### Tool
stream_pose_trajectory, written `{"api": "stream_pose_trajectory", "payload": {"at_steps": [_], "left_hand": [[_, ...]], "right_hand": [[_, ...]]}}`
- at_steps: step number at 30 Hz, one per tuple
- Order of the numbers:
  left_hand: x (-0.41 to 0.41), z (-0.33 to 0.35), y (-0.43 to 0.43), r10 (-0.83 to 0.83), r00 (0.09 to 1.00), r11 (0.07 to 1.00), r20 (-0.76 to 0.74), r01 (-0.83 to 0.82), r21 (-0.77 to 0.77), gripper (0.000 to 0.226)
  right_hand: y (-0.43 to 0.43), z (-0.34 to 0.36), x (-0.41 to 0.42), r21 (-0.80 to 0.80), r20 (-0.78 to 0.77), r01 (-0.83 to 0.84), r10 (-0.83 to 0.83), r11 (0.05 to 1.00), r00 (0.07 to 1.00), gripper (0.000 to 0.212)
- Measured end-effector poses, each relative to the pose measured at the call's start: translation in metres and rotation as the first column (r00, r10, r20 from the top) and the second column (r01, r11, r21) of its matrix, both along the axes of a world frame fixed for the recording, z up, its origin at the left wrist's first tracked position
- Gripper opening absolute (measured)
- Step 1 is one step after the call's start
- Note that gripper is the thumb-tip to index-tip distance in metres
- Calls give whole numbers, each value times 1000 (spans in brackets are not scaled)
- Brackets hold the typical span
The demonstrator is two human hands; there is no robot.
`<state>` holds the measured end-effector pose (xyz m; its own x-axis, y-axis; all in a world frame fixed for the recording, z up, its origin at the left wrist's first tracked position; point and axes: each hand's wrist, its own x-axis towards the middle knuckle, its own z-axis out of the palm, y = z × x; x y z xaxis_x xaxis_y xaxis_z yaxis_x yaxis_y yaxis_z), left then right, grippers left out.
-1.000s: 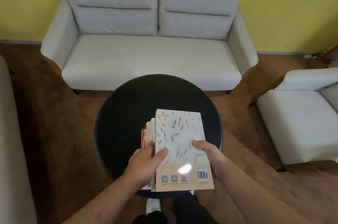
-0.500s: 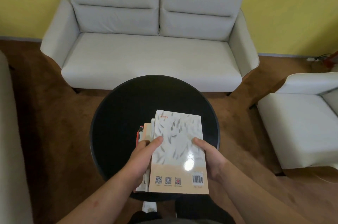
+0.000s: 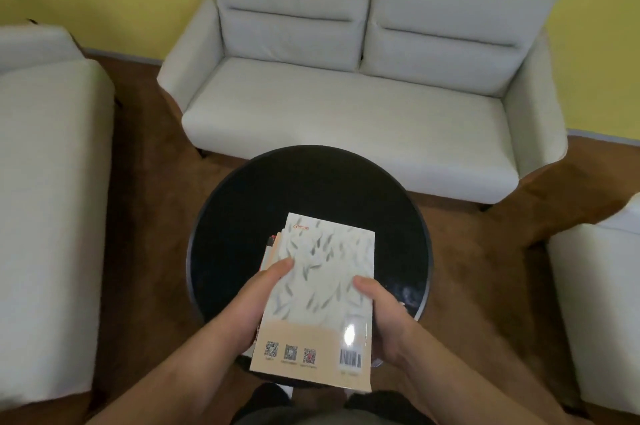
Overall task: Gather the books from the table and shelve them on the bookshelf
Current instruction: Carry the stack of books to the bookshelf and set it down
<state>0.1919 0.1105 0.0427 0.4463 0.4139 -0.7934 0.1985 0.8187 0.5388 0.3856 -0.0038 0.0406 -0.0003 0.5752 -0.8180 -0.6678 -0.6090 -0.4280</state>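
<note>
Books in a stack, pale patterned cover on top, sit over the round black table's 6 o'clock half, overhanging its near rim. At 9 o'clock a pale seat stands across a strip of brown carpet. The left hand grips the stack's left edge. A sofa faces from 12 o'clock. The right hand grips the right edge. An armchair stands at 3 o'clock, apart from the table.

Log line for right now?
phase: gather | book stack: gripped by left hand and right hand, over black table | bookshelf: not in view
</note>
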Motion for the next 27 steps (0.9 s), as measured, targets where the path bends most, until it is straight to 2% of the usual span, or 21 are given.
{"api": "stream_pose_trajectory", "payload": {"at_steps": [3,6,7,8,9,12,14,17,21,24,26,27], "left_hand": [[3,5,-7,127,990,992,59,-126,-26,67],[10,17,-15,175,983,982,57,-179,65,42],[6,20,-20,212,966,970,151,-227,88,39],[3,30,-25,230,935,967,270,-251,45,43],[-1,35,-29,243,915,961,323,-272,47,46],[-4,52,-58,300,929,945,216,-320,62,44],[-6,61,-68,409,900,912,150,-410,-22,59],[-31,60,-96,505,844,859,181,-512,-9,72],[-65,63,-142,697,700,707,156,-707,13,58],[-91,59,-168,823,561,555,92,-828,81,39],[-111,51,-189,875,475,469,98,-880,72,45],[-120,50,-202,883,445,446,149,-895,27,54]], "right_hand": [[2,-8,2,75,19,-87,86,993,996,46],[7,-11,12,143,25,-160,158,977,987,86],[11,-7,15,168,28,-178,176,970,984,95],[13,-4,17,196,23,-198,198,960,980,95],[16,-2,18,216,27,-224,223,950,974,92],[19,7,18,259,45,-315,315,913,948,86],[26,18,12,299,87,-399,392,867,916,77],[36,25,-6,331,136,-515,500,791,855,76],[38,19,-49,338,134,-669,670,662,730,97],[27,17,-89,332,103,-741,759,583,643,88],[18,20,-117,314,98,-772,790,553,605,76],[13,19,-130,307,75,-783,807,540,586,72]]}}
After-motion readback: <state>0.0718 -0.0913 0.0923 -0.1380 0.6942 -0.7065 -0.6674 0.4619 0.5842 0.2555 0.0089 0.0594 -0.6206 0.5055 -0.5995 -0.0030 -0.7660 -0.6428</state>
